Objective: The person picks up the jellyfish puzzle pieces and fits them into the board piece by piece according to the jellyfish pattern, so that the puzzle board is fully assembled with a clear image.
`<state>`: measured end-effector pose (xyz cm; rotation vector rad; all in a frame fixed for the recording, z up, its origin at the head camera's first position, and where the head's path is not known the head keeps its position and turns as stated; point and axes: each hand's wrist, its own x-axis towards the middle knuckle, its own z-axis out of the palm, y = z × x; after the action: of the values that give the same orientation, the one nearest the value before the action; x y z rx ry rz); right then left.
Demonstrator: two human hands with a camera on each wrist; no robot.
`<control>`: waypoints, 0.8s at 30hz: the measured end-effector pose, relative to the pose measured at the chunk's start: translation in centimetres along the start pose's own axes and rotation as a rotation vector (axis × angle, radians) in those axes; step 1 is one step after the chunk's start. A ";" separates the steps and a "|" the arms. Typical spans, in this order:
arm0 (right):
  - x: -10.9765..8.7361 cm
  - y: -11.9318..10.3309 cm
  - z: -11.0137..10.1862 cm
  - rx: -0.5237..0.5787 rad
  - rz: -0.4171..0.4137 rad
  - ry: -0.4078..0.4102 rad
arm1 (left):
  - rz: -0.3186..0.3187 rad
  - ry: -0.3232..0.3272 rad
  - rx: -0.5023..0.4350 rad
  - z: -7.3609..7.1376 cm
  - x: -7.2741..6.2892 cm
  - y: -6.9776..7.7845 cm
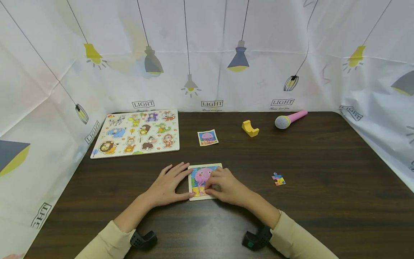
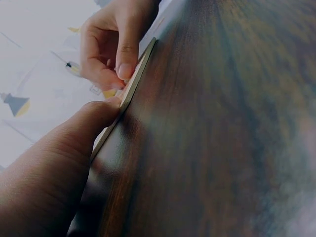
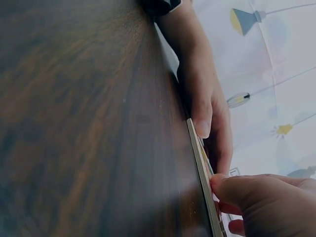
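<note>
A small square jigsaw puzzle (image 1: 198, 176) with a pink jellyfish picture and a pale rim lies on the table. My left hand (image 1: 168, 185) is beside it with fingers spread, index fingertip at its upper left corner and thumb on its lower left edge. My right hand (image 1: 228, 189) curls over the puzzle's right side and covers part of the picture. Its thumb and index finger come together low on the picture, pinching a puzzle piece mostly hidden by the fingertips. In the left wrist view, the right fingertips (image 2: 126, 70) are close against the board's face.
A loose puzzle piece (image 1: 279, 179) lies to the right. Behind the puzzle is a small jellyfish picture card (image 1: 208, 137). A yellow curved block (image 1: 250, 128) and a pink toy microphone (image 1: 291, 119) lie at the back right, an animal board (image 1: 139, 135) at the back left.
</note>
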<state>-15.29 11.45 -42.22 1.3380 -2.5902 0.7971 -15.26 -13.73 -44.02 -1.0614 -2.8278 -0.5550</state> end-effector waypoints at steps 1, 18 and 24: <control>0.0 0.0 0.0 -0.013 -0.014 0.005 | 0.000 0.000 -0.001 0.0 0.0 0.0; -0.3 -0.4 -0.8 -0.215 -0.187 0.031 | 0.008 0.005 0.005 0.1 -0.1 0.0; -0.8 -0.2 -1.8 -0.169 -0.196 -0.005 | 0.001 -0.006 0.006 -0.1 -0.2 0.2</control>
<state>-14.93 12.82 -40.90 1.5119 -2.4179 0.5320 -15.01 -13.73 -43.89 -1.0643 -2.8320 -0.5441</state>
